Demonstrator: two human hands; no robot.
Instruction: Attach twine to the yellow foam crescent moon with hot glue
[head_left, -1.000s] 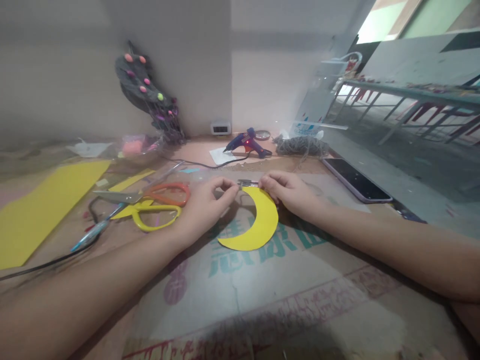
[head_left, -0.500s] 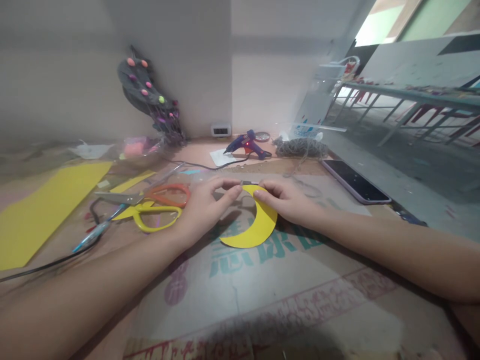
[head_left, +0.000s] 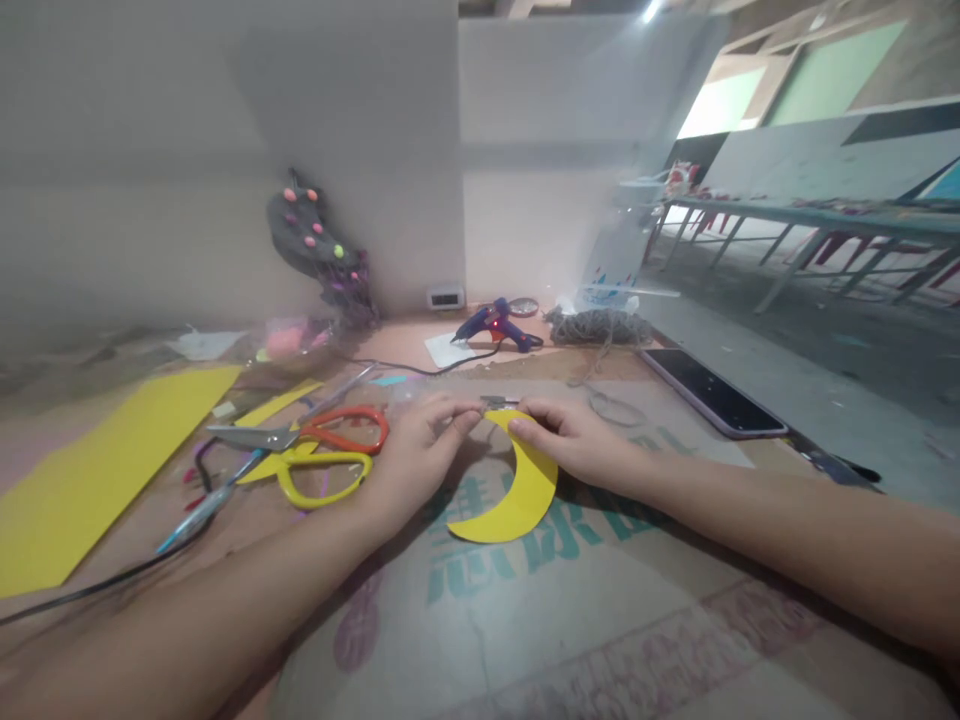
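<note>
A yellow crescent [head_left: 525, 500], cut from what looks like paper or thin foam, is held upright over the work sheet. My right hand [head_left: 574, 440] grips its upper part, thumb on the near face and fingers behind. At the crescent's upper tip, the thumb and forefinger of my left hand [head_left: 435, 440] are pinched together. A small grey metal piece, perhaps a clip [head_left: 499, 402], shows just behind that tip, between both hands; whether my left fingers hold it too is unclear. Orange-and-yellow-handled scissors [head_left: 300, 445] lie open left of my left hand.
A blue glue gun [head_left: 491, 322] with a lit red light stands behind my hands, its cord running left. Grey yarn [head_left: 600, 326] and a phone [head_left: 712, 390] lie right. Yellow sheet [head_left: 127, 460] and a blue pen-like tool [head_left: 206, 510] lie left. A printed sheet [head_left: 600, 620] covers the front.
The camera view has tilted up, so everything sits lower in the picture. Both hands keep nearly the same hold around the crescent.
</note>
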